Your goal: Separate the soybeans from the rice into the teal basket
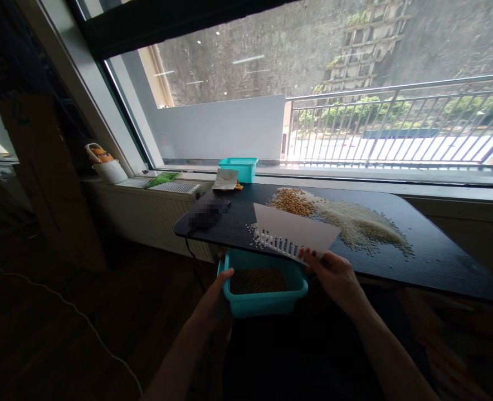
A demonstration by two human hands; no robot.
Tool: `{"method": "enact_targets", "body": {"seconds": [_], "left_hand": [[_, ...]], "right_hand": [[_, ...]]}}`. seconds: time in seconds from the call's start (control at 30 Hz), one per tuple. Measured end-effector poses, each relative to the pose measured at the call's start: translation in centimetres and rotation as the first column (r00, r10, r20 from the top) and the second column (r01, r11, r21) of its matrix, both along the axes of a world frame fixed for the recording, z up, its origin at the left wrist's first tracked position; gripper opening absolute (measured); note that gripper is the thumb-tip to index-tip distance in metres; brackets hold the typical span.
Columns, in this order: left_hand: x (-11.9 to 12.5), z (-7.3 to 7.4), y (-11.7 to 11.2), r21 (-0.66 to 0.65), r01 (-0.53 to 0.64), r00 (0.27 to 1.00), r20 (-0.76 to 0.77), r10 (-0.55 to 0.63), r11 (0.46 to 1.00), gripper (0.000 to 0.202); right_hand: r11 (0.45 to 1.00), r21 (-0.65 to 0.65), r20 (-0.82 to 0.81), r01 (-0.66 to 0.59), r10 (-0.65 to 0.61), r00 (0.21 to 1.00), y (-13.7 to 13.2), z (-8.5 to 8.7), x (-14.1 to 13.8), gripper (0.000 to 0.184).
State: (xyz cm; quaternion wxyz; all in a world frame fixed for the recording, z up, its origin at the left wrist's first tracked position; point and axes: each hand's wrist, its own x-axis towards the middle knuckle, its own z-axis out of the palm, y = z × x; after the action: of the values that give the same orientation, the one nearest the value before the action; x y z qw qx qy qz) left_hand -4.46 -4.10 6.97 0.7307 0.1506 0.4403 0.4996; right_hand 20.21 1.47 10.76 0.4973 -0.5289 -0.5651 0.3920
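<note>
My left hand [216, 292] grips the left rim of a teal tub [265, 303] held below the front edge of a black table [438, 250]; the tub holds brown grains [258, 280]. My right hand [333, 273] pinches the lower edge of a white slotted scoop [294, 234] that rests tilted on the table edge above the tub. A few white grains lie by the scoop. Beyond it a mound of golden-brown grains [292, 201] sits beside a wider spread of white rice [359, 223].
A second teal tub [238, 168] and a paper packet [225, 179] stand at the table's far edge by the window. A blurred dark object [208, 214] with a cord lies at the left end. A white pot [109, 170] sits on the radiator ledge.
</note>
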Motion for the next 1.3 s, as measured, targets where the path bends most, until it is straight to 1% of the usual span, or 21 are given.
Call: {"method": "enact_targets", "body": {"seconds": [0.17, 0.27, 0.43, 0.53, 0.67, 0.77, 0.87, 0.97, 1.13, 1.3], "left_hand": [[0.5, -0.2, -0.1, -0.001, 0.036, 0.999, 0.009, -0.036, 0.999, 0.062], [0.9, -0.7, 0.0, -0.014, 0.076, 0.997, 0.024, -0.075, 0.997, 0.065], [1.3, -1.5, 0.4, -0.041, 0.135, 0.990, 0.042, -0.133, 0.990, 0.068], [1.5, -1.5, 0.5, -0.049, 0.118, 0.993, 0.032, -0.116, 0.992, 0.066], [1.6, -1.3, 0.5, -0.086, 0.108, 0.994, 0.006, -0.108, 0.990, 0.065], [1.6, -1.3, 0.4, -0.085, 0.116, 0.993, 0.009, -0.116, 0.990, 0.063], [1.5, -1.2, 0.4, -0.082, 0.121, 0.993, 0.013, -0.120, 0.989, 0.062], [1.6, -1.2, 0.4, -0.080, 0.121, 0.993, 0.018, -0.120, 0.989, 0.062], [1.7, -1.6, 0.5, -0.078, 0.101, 0.995, 0.018, -0.100, 0.992, 0.063], [1.7, -1.5, 0.6, -0.085, 0.100, 0.995, 0.022, -0.098, 0.991, 0.060]], "right_hand": [[0.978, 0.083, 0.015, 0.192, -0.194, 0.981, 0.9, 0.1, 2.5, 0.041], [0.968, 0.079, -0.010, 0.240, -0.240, 0.971, 1.4, 0.1, 3.7, 0.041], [0.968, 0.093, 0.035, 0.235, -0.239, 0.970, 2.3, -0.2, 4.2, 0.039], [0.973, 0.096, 0.060, 0.208, -0.214, 0.975, 2.7, -0.1, 3.9, 0.037], [0.982, 0.078, 0.088, 0.172, -0.179, 0.980, 2.4, 0.1, 3.4, 0.034], [0.988, 0.044, 0.036, 0.147, -0.149, 0.988, 2.1, 0.1, 3.4, 0.033], [0.989, 0.021, -0.029, 0.147, -0.146, 0.989, 2.1, 0.0, 3.5, 0.037], [0.990, 0.015, -0.047, 0.142, -0.141, 0.989, 2.2, 0.0, 3.4, 0.039], [0.995, -0.002, -0.051, 0.101, -0.101, 0.994, 1.9, 0.6, 2.7, 0.039], [0.993, -0.013, -0.099, 0.118, -0.119, 0.988, 1.5, 0.8, 2.7, 0.041]]}}
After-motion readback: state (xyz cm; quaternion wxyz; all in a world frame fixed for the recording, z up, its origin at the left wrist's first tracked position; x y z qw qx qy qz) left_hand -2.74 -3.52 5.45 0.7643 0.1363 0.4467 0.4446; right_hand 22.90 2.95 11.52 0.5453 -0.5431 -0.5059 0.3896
